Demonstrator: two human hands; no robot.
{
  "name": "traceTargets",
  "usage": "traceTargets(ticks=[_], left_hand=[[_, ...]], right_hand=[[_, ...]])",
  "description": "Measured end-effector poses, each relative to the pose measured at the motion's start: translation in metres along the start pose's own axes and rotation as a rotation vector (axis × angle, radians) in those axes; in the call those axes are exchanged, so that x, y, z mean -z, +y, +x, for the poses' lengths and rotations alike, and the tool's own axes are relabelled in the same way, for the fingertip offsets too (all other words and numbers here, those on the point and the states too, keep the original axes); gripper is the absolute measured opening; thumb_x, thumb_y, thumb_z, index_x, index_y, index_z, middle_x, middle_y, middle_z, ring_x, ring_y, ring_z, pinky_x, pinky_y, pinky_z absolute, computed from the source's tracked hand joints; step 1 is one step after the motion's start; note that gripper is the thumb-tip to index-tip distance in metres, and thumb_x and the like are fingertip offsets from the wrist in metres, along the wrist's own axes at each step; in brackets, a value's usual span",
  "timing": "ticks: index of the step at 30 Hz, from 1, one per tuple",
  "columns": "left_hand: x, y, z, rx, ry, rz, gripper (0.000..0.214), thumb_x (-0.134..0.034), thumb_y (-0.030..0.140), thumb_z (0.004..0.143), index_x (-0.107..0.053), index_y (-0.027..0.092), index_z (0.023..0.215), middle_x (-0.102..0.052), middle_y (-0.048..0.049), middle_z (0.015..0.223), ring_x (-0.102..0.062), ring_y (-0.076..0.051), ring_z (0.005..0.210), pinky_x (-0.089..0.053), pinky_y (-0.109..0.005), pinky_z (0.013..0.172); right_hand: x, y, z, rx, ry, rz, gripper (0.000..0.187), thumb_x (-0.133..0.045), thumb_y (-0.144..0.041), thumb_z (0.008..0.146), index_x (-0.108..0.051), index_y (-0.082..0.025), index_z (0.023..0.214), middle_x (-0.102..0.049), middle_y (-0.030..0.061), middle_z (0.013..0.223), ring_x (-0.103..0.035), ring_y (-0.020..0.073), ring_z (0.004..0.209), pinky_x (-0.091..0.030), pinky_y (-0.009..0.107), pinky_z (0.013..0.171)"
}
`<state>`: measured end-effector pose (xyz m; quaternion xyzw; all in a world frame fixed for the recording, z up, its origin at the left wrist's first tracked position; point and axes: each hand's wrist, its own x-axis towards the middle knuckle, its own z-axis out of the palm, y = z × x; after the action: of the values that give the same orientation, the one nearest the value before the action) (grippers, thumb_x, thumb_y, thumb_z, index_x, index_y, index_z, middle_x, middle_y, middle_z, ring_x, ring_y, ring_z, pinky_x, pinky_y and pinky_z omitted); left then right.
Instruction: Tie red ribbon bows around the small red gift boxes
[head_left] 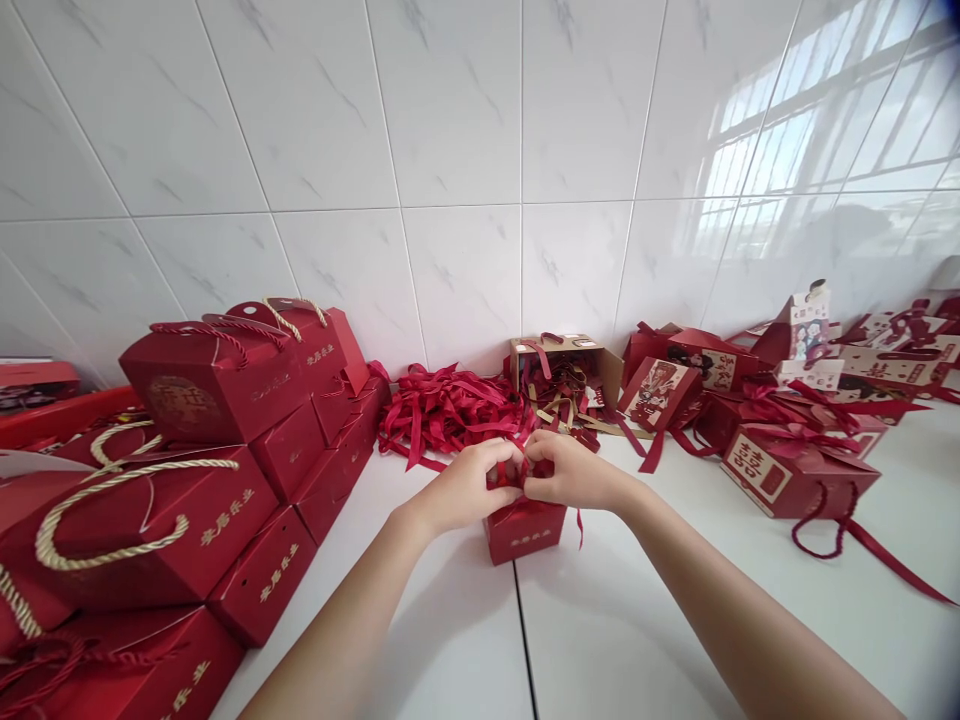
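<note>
A small red gift box with gold lettering stands on the white table in front of me. Above its top, my left hand and my right hand meet, fingertips pinched close together. Red ribbon shows between the fingers, so both hands grip it. A thin loose end of the ribbon hangs down at the box's right side. Most of the box top is hidden by my hands, and I cannot make out whether there is a knot.
Stacked red boxes with rope handles fill the left side. Behind the hands lie a heap of red ribbons and an open carton with ribbon scraps. Ribboned red boxes stand at right, against a tiled wall.
</note>
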<state>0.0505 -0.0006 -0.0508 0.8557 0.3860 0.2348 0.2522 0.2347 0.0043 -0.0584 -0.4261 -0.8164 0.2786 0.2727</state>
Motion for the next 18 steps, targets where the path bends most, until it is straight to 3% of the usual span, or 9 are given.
traceTargets(ticks=[8,18], left_hand=[[0.0,-0.001,0.002,-0.005,0.033,0.033,0.018,-0.05,0.012,0.079,-0.065,0.02,0.085,-0.066,-0.0021,0.091,-0.06,-0.017,0.081,-0.047,-0.028,0.074],[0.011,-0.019,0.002,0.044,0.091,0.11,0.015,-0.052,0.022,0.083,-0.066,0.02,0.082,-0.066,-0.0035,0.091,-0.059,-0.018,0.078,-0.047,-0.03,0.071]], right_hand=[[-0.001,0.0,0.0,-0.025,0.009,-0.045,0.014,-0.058,-0.019,0.067,-0.05,-0.018,0.055,-0.05,-0.0003,0.073,-0.047,0.0125,0.068,-0.035,0.024,0.057],[0.009,0.002,-0.001,-0.126,0.083,-0.108,0.012,-0.056,-0.018,0.065,-0.048,-0.018,0.055,-0.053,0.0004,0.068,-0.046,0.0128,0.063,-0.033,0.024,0.054]])
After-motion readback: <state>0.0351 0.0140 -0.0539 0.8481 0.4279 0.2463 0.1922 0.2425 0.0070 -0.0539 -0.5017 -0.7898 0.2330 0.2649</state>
